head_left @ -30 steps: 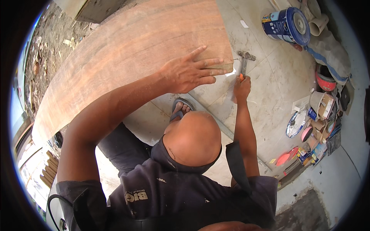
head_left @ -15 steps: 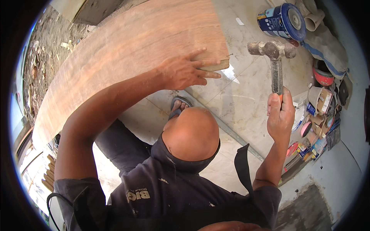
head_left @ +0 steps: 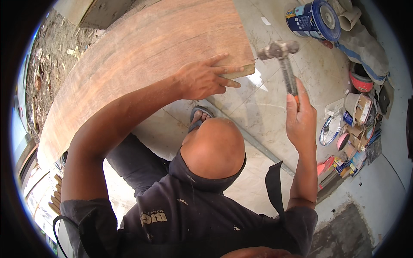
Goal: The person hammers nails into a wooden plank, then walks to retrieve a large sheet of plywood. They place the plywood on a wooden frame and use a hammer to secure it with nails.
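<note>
Hammer (head_left: 282, 52): moved nearer board (head_left: 172, 38) — blurred
Right hand (head_left: 302, 123): clamped on it
Left hand (head_left: 199, 80): spread — palm hidden
Floor (head_left: 241, 103): tiled, stained

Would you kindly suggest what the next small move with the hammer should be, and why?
Probably a light tap of the hammer on the nail: it appears to stick out at the right edge of the board, the hammer's head is close by in the right hand's swing, and the left hand rests on the board.

The board (head_left: 172, 47) is matt wood, the hammer head (head_left: 279, 49) dull metal, the bucket (head_left: 307, 21) glossy plastic.
</note>
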The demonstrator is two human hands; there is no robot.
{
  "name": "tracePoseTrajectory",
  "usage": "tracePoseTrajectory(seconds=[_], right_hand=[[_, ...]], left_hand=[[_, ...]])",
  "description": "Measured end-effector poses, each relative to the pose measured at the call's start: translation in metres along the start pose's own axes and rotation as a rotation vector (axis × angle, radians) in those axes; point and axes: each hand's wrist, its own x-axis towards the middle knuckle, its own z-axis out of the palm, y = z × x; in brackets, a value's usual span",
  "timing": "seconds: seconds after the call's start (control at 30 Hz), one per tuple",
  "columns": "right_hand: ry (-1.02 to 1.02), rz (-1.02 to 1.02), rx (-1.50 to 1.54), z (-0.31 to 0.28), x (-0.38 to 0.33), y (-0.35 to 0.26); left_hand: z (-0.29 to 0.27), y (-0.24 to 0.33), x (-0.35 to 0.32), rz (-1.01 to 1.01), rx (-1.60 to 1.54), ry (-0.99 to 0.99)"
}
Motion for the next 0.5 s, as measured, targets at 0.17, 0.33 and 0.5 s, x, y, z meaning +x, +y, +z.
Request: tracePoseTrajectory(seconds=[0.17, 0.33, 0.5], right_hand=[[0.337, -0.080, 0.100, -0.013, -0.014, -0.005], [0.129, -0.175, -0.100, 0.007, 0.001, 0.005], [0.239, -0.092, -0.132, -0.017, -0.005, -0.012]], left_hand=[[0.002, -0.002, -0.001, 0.003, -0.008, 0.015], [0.001, -0.002, -0.002, 0.004, -0.014, 0.015], [0.005, -0.002, -0.003, 0.011, 0.014, 0.028]])
